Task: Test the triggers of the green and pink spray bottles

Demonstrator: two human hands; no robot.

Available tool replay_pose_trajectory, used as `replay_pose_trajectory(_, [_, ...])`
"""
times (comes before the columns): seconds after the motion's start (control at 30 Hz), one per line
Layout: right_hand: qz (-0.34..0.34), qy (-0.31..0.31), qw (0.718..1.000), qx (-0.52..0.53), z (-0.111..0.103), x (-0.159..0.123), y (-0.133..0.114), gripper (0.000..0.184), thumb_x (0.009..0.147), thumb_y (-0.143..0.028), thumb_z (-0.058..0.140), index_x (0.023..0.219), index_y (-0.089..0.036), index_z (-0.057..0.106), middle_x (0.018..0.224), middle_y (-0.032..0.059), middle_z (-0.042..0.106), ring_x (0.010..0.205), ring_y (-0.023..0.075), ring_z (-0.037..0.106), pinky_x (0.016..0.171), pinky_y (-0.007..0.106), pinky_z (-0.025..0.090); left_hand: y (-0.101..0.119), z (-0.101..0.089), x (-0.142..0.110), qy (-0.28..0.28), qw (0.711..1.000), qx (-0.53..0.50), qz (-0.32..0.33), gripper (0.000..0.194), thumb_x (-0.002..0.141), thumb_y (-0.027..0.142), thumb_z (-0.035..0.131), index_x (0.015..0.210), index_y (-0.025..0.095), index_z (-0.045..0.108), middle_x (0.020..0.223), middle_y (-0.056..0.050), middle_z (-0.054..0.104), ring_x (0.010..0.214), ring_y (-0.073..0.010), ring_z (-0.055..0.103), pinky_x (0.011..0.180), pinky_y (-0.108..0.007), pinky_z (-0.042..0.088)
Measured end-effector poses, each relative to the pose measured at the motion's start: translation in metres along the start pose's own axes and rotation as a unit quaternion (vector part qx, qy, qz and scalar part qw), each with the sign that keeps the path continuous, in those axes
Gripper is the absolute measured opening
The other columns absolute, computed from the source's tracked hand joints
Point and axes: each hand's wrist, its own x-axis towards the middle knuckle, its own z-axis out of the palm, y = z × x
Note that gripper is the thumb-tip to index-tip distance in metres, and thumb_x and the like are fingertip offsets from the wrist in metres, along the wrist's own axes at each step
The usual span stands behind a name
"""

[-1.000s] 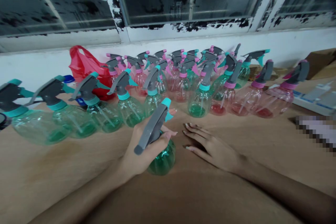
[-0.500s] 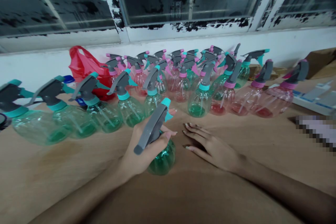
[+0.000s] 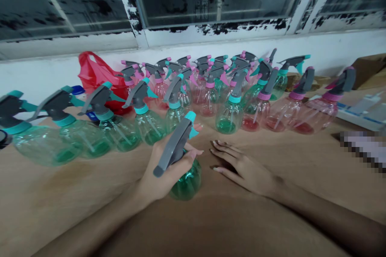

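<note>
Nothing is clearly shifting since the earlier frame. The left hand is holding a green spray bottle, its grip curling around it under the grey-and-teal spray head, and the bottle is standing on the desk before the person. The right hand is resting on the desk near the bottle, its grip lying open with nothing held. Beyond, other green bottles and pink bottles are standing near a red bag.
</note>
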Motion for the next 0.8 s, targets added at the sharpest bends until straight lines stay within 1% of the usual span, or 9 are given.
replay_pose_trajectory(0.1, [-0.001, 0.001, 1.0, -0.001, 0.0008, -0.0002, 0.0008, 0.051, 0.092, -0.042, 0.043, 0.137, -0.02, 0.039, 0.141, 0.007, 0.042, 0.133, 0.0213, 0.033, 0.109, 0.044, 0.031, -0.0006, 0.0002, 0.0003, 0.002, 1.0, 0.001, 0.003, 0.037, 0.074, 0.022, 0.051, 0.11, 0.022, 0.06, 0.08, -0.003, 0.073, 0.085, -0.0217, 0.067, 0.085, -0.035, 0.05])
replay_pose_trajectory(0.23, [-0.003, -0.004, 1.0, -0.002, 0.0021, -0.0005, 0.0023, 0.051, 0.092, -0.042, 0.042, 0.137, -0.019, 0.039, 0.142, 0.0069, 0.041, 0.133, 0.0209, 0.032, 0.109, 0.044, 0.031, -0.0025, 0.0003, 0.0002, 0.001, 1.0, 0.004, 0.003, 0.029, 0.074, 0.023, 0.052, 0.1, 0.022, 0.065, 0.082, -0.004, 0.073, 0.085, -0.0224, 0.067, 0.085, -0.036, 0.049])
replay_pose_trajectory(0.37, [0.0, -0.006, 1.0, -0.003, 0.0022, -0.0005, 0.0023, 0.05, 0.092, -0.042, 0.042, 0.136, -0.018, 0.04, 0.142, 0.0073, 0.042, 0.133, 0.0208, 0.032, 0.109, 0.044, 0.031, -0.001, -0.0006, -0.0002, 0.001, 1.0, -0.014, 0.005, 0.039, 0.074, 0.021, 0.052, 0.113, 0.023, 0.057, 0.082, -0.002, 0.073, 0.088, -0.0217, 0.067, 0.09, -0.036, 0.047])
replay_pose_trajectory(0.43, [0.001, -0.007, 1.0, -0.004, 0.0017, -0.0003, 0.0018, 0.05, 0.092, -0.042, 0.042, 0.136, -0.018, 0.04, 0.142, 0.0074, 0.042, 0.133, 0.0208, 0.033, 0.109, 0.044, 0.031, 0.0001, -0.0013, -0.0004, 0.0, 1.0, -0.022, 0.007, 0.036, 0.074, 0.02, 0.053, 0.109, 0.022, 0.059, 0.085, -0.003, 0.073, 0.091, -0.0218, 0.067, 0.09, -0.035, 0.047])
replay_pose_trajectory(0.5, [0.003, -0.008, 1.0, -0.004, 0.0011, -0.0001, 0.0013, 0.05, 0.092, -0.042, 0.042, 0.136, -0.018, 0.04, 0.142, 0.0074, 0.042, 0.133, 0.0207, 0.032, 0.109, 0.043, 0.031, 0.0005, -0.0019, -0.0007, -0.003, 1.0, -0.025, 0.008, 0.023, 0.074, 0.021, 0.052, 0.094, 0.022, 0.063, 0.088, -0.005, 0.072, 0.09, -0.022, 0.067, 0.087, -0.034, 0.048])
replay_pose_trajectory(0.53, [0.004, -0.008, 1.0, -0.003, 0.0009, -0.0001, 0.0011, 0.051, 0.092, -0.042, 0.042, 0.137, -0.018, 0.039, 0.142, 0.0073, 0.042, 0.133, 0.0207, 0.032, 0.109, 0.044, 0.031, 0.0005, -0.0021, -0.0008, -0.009, 1.0, -0.028, 0.008, 0.019, 0.075, 0.021, 0.052, 0.09, 0.022, 0.063, 0.086, -0.005, 0.072, 0.087, -0.0219, 0.068, 0.085, -0.034, 0.05])
replay_pose_trajectory(0.67, [0.002, -0.006, 1.0, 0.002, 0.0006, -0.0003, 0.0008, 0.051, 0.092, -0.043, 0.042, 0.137, -0.02, 0.039, 0.142, 0.0068, 0.042, 0.134, 0.021, 0.032, 0.109, 0.044, 0.03, 0.0007, -0.0023, -0.0006, -0.031, 0.998, -0.06, 0.006, 0.02, 0.076, 0.024, 0.051, 0.094, 0.022, 0.06, 0.078, -0.003, 0.07, 0.073, -0.0207, 0.069, 0.07, -0.032, 0.054])
replay_pose_trajectory(0.73, [0.003, -0.004, 1.0, 0.005, 0.0009, -0.0004, 0.0009, 0.051, 0.092, -0.043, 0.042, 0.137, -0.02, 0.039, 0.142, 0.0069, 0.042, 0.133, 0.0211, 0.032, 0.109, 0.044, 0.031, 0.0015, -0.0026, -0.0007, -0.028, 0.997, -0.074, 0.003, 0.018, 0.075, 0.024, 0.051, 0.091, 0.022, 0.059, 0.083, -0.003, 0.069, 0.071, -0.0203, 0.069, 0.066, -0.031, 0.054])
replay_pose_trajectory(0.8, [0.005, -0.002, 1.0, 0.004, 0.0012, -0.0004, 0.001, 0.051, 0.092, -0.042, 0.042, 0.136, -0.019, 0.04, 0.141, 0.0074, 0.042, 0.133, 0.0211, 0.032, 0.109, 0.044, 0.031, 0.0023, -0.0031, -0.0012, -0.03, 0.997, -0.075, -0.002, 0.018, 0.075, 0.025, 0.052, 0.091, 0.021, 0.059, 0.088, -0.004, 0.069, 0.072, -0.0203, 0.07, 0.066, -0.031, 0.054])
